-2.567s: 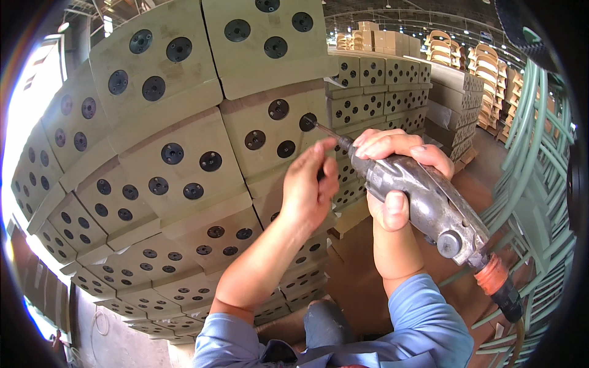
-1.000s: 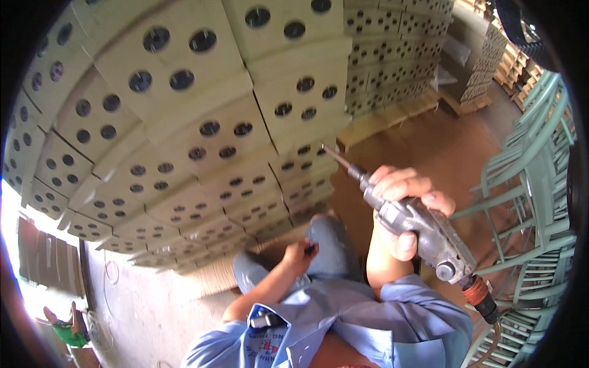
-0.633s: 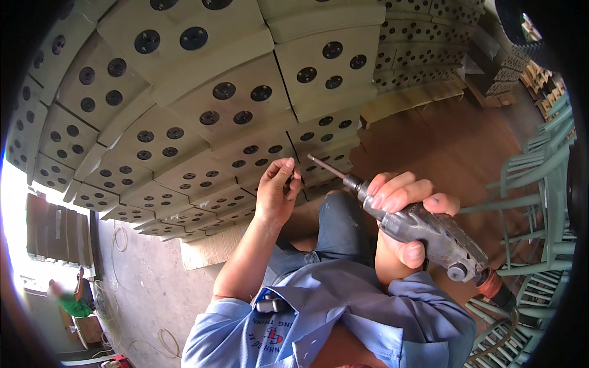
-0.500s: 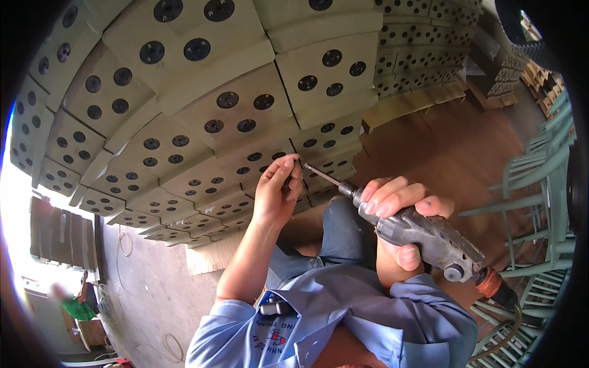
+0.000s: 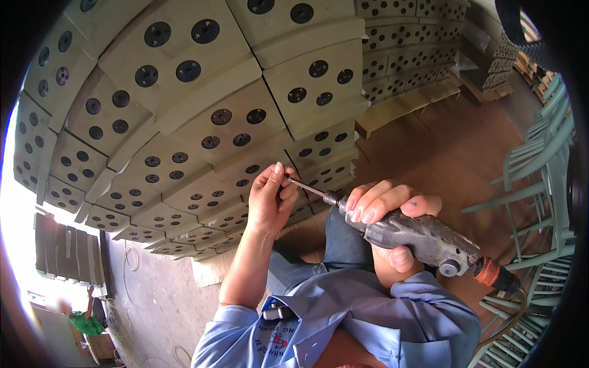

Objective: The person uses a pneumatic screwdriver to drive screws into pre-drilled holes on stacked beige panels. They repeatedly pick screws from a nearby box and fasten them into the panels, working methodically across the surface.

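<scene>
My right hand (image 5: 392, 211) is wrapped round a worn grey air screwdriver (image 5: 429, 240), its long bit (image 5: 308, 187) pointing left and slightly up. Orange and black fittings with a hose sit at the tool's rear end. My left hand (image 5: 270, 195) is closed, thumb and fingertips pinching what looks like a small dark screw (image 5: 287, 176) right at the bit's tip. The curled fingers hide anything else in that palm. Just beyond both hands rises a stack of grey-beige panels (image 5: 230, 164), each with round black discs set in it.
Pale green chair frames (image 5: 540, 202) are piled on the right. More stacked panels (image 5: 417, 58) stand on a wooden pallet (image 5: 408, 107) at the back right. Hoses (image 5: 127, 270) lie on the floor at left, where a person in green (image 5: 86, 322) is some way off.
The screwdriver has moved left and a little up toward my left hand, so its bit tip now meets the pinched fingertips. My view has shifted slightly.
</scene>
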Motion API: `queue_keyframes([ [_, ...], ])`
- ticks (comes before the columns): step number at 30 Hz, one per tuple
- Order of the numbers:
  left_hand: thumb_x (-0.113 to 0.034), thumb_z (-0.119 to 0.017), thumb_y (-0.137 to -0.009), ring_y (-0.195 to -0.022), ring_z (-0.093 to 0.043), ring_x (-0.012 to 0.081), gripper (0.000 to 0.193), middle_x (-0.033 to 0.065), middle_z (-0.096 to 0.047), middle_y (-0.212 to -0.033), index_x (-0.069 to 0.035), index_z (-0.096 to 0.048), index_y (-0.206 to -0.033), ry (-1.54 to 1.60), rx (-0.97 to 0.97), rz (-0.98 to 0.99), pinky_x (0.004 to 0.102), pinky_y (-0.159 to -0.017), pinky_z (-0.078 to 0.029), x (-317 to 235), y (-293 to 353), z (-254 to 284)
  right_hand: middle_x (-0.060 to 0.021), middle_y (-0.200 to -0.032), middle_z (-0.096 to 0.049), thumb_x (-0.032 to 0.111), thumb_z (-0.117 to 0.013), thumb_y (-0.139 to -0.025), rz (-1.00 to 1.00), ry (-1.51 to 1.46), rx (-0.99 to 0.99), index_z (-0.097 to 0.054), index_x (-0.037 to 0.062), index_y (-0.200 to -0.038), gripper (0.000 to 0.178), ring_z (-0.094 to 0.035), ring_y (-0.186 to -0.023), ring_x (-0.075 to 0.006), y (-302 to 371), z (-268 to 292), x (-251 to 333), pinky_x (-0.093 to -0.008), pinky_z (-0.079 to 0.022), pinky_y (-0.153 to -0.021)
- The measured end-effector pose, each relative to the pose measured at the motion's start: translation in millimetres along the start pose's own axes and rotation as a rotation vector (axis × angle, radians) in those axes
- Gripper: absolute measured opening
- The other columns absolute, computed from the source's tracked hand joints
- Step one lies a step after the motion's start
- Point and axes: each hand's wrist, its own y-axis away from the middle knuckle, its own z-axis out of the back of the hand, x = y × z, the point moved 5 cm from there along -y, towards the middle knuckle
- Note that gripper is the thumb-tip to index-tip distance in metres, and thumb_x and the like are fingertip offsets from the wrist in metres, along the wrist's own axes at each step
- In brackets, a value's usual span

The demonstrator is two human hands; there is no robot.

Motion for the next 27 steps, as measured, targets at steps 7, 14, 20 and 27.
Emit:
queue_keyframes([
  [7, -0.023, -0.062, -0.103, -0.059, -0.038, 0.0063, 0.024, 0.0001, -0.055, -0.079, 0.000, -0.064, -0.095, -0.051, -0.012, 0.024, 0.0196, -0.045, -0.027, -5, -1, -4, -0.0186, -0.099, -0.065, 0.025, -0.076, -0.089, 0.027, -0.026, -0.001, -0.044, 0.0087, -0.123, 0.049, -0.067, -0.085, -0.0314, -4, -1, 2, -0.0497, -0.057, -0.078],
  [14, -0.018, -0.064, -0.101, -0.056, -0.037, 0.0044, 0.022, -0.0019, -0.048, -0.070, 0.003, -0.065, -0.094, -0.228, 0.043, 0.115, 0.0190, -0.044, -0.026, -29, -9, -17, -0.0182, -0.095, -0.066, 0.027, -0.077, -0.089, 0.086, -0.058, 0.069, -0.046, 0.0084, -0.121, 0.049, -0.068, -0.079, -0.0300, -13, 1, -1, -0.0476, -0.059, -0.072],
  [20, -0.013, -0.063, -0.100, -0.056, -0.037, 0.0037, 0.016, -0.0023, -0.048, -0.071, 0.003, -0.065, -0.098, -0.228, 0.035, 0.060, 0.0183, -0.044, -0.026, -49, -23, -51, -0.0201, -0.093, -0.067, 0.026, -0.073, -0.090, 0.222, 0.061, 0.100, -0.044, 0.0061, -0.115, 0.044, -0.070, -0.077, -0.0316, -30, -1, 11, -0.0510, -0.060, -0.073],
  [27, -0.013, -0.061, -0.101, -0.055, -0.037, 0.0019, 0.014, -0.0022, -0.050, -0.077, -0.001, -0.063, -0.109, -0.216, 0.085, 0.056, 0.0168, -0.042, -0.026, -61, -37, -88, -0.0211, -0.087, -0.068, 0.026, -0.076, -0.086, 0.410, 0.099, 0.257, -0.047, 0.0046, -0.113, 0.044, -0.068, -0.067, -0.0301, -57, -8, 20, -0.0481, -0.063, -0.063],
])
